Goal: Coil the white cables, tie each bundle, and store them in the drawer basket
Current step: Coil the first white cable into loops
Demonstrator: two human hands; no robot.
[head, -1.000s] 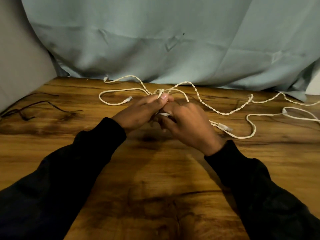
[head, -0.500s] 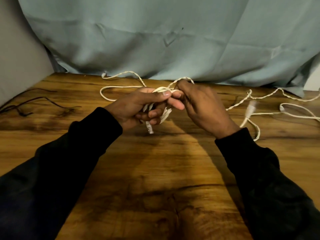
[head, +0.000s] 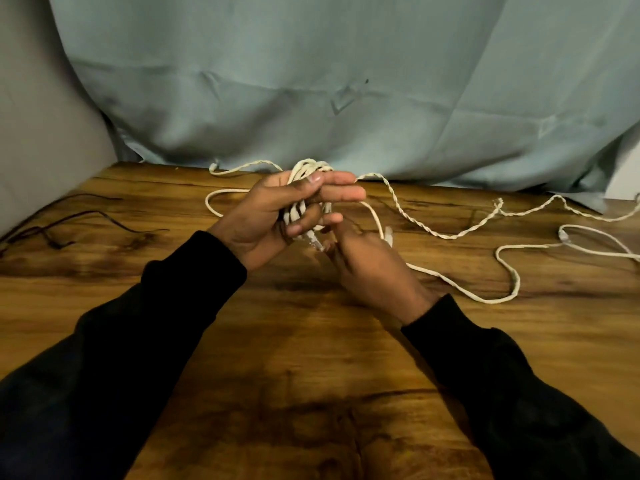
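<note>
My left hand (head: 273,216) is raised a little above the wooden table (head: 311,358) and grips several loops of white cable (head: 306,168) wound around its fingers; a plug end hangs below the palm. My right hand (head: 370,268) sits just below and to the right, its fingers at the cable near a white connector (head: 388,235). From there the loose cable (head: 450,235) trails right across the table, partly as a twisted pair, with another connector (head: 564,234) near the right edge. No drawer basket is in view.
A thin dark cable (head: 69,220) lies at the table's left side. A pale blue-grey cloth (head: 346,98) hangs behind the table's far edge, and a grey wall (head: 41,133) stands at the left.
My left hand has turned upward with more loops of cable around it. My right hand has dropped from the top of the coil to below it, drawing the loose cable in from the right.
</note>
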